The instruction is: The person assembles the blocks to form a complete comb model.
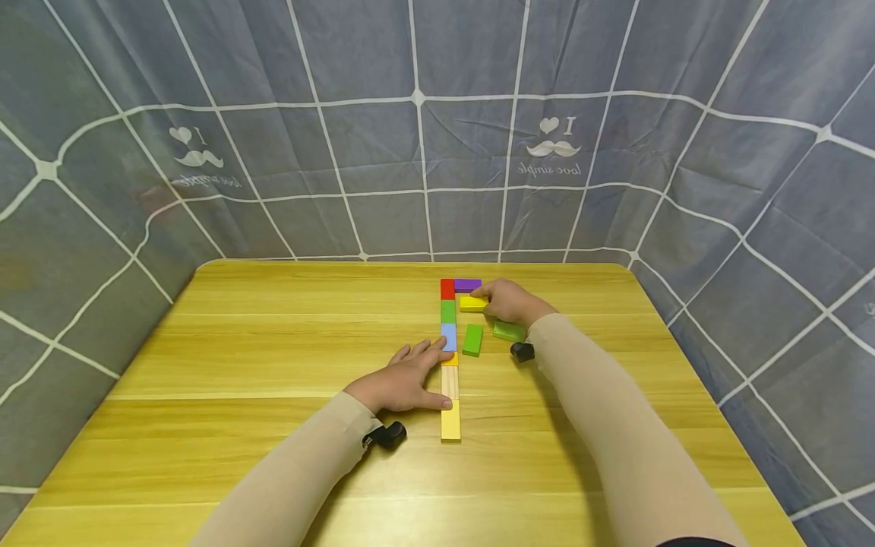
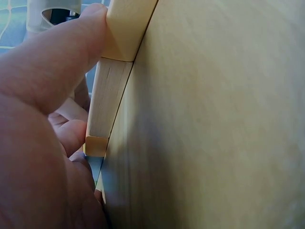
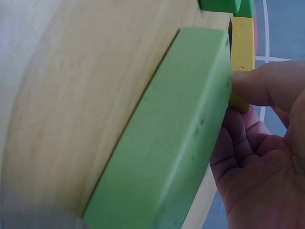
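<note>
A straight row of small wooden blocks lies on the table, running away from me: a pale yellow block [image 1: 450, 425] nearest, then plain wood [image 1: 450, 383], orange [image 1: 452, 360], blue [image 1: 448, 335], green [image 1: 447, 311] and a red block [image 1: 447, 289] farthest. My left hand [image 1: 405, 378] rests along its left side, fingers spread, thumb on the pale yellow block and fingertips near the blue one. To the right, my right hand [image 1: 513, 302] pinches a yellow block [image 3: 242, 43] between thumb and fingers. Just beyond it, a purple block [image 1: 468, 286] extends right from the red one.
A green block [image 1: 472, 339] lies loose to the right of the row. Another, lighter green block [image 1: 507, 331] sits under the right wrist, large in the right wrist view. Grey checked curtain [image 1: 369, 152] surrounds the wooden table [image 1: 273, 342] at its back and sides.
</note>
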Demonstrator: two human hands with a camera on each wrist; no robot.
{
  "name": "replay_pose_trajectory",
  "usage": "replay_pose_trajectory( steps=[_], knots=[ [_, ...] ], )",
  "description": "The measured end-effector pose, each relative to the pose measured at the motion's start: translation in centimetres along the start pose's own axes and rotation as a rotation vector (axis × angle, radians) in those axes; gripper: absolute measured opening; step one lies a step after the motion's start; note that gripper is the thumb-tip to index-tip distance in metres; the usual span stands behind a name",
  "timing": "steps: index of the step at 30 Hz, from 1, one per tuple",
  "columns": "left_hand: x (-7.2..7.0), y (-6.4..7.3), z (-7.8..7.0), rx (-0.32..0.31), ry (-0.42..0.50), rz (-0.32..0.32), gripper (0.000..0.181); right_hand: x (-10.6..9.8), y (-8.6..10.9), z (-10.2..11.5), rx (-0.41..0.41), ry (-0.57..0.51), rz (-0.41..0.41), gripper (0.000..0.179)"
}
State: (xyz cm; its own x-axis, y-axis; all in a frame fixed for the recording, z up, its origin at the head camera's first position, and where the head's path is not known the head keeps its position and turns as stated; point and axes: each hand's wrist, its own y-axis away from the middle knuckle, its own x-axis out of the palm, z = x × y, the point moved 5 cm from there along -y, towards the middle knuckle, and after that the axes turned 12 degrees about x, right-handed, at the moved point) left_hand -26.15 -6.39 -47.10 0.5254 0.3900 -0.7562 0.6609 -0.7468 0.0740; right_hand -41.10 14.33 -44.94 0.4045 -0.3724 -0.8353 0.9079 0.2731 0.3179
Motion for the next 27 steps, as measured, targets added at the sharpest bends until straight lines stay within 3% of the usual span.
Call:
replay_pose_trajectory(
  steps=[8, 18, 27],
  knots=[
    [0.0, 0.0, -0.1, 0.001, -0.002, 0.003, 0.089, 0.3, -0.3, -0.1, -0.005, 0.002, -0.005, 0.057],
    [0.0, -0.2, 0.1, 0.001, 0.003, 0.005, 0.090, -0.1, 0.1, -1.5, 0.056, -0.156, -0.053, 0.049],
    [0.0, -0.1, 0.1, -0.007, -0.001, 0.001, 0.091, 0.0, 0.0, -1.6, 0.082, -0.179, -0.050, 0.045]
  ],
)
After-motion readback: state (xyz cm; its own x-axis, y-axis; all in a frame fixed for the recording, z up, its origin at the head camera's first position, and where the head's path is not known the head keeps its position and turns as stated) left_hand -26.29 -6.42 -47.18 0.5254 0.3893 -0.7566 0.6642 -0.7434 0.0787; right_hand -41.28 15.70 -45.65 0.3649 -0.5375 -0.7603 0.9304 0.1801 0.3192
